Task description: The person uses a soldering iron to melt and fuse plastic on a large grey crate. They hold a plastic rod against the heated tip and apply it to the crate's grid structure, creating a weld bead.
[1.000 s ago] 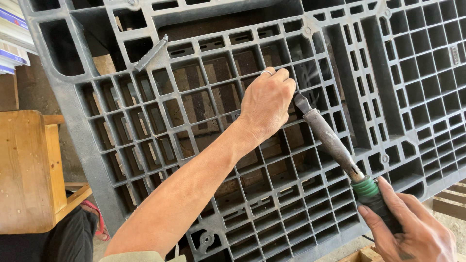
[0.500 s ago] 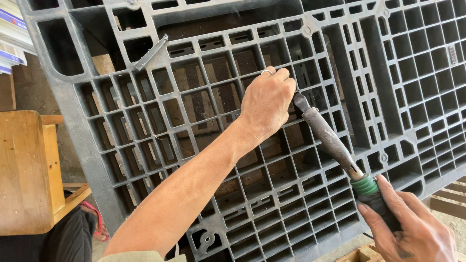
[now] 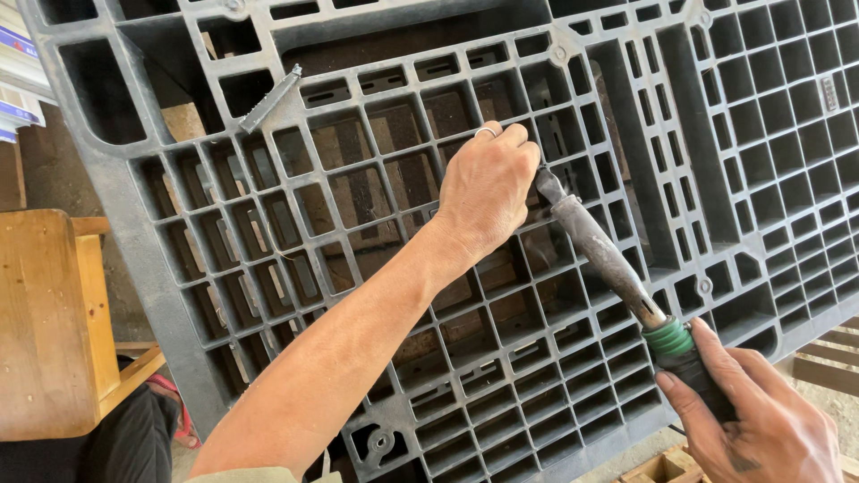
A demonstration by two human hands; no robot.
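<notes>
Left hand [image 3: 488,183]: pressed against the pallet [image 3: 161,259] near frame centre, fingers curled shut over the grid ribs. Ring on one finger. Whether anything was pinched inside the curl: cannot tell, palm side turned away. Placed just at 9 o'clock of the tool tip, likely to steady the spot being worked.

Right hand [image 3: 752,420]: at 5 o'clock of the left hand, closed firmly round the dark handle of the iron [image 3: 608,259], just below its green collar. Gripped low on the handle, probably to stay clear of the working end.

Iron: long, grimy shaft, run from the right hand up toward 11 o'clock, tip set against a rib right beside the left-hand fingers. Angled so that the tip met the rib obliquely.

Pallet: grey plastic grid, stood tilted before the camera, filled most of the view. Brick or timber glimpsed through the cells behind it.

Metal strip [image 3: 268,98]: lodged slantwise in the grid at 10 o'clock of the left hand, well apart from both hands.

Wooden stool [image 3: 45,322]: at 9 o'clock, beside the pallet edge.

Hidden or unclear:
- Tip contact point masked by the left-hand fingers.
- Right hand cut off at the lower frame edge.
- Kind of iron (soldering or welding) not certain from shape alone.
- Pallet corners beyond the frame on top and right.
</notes>
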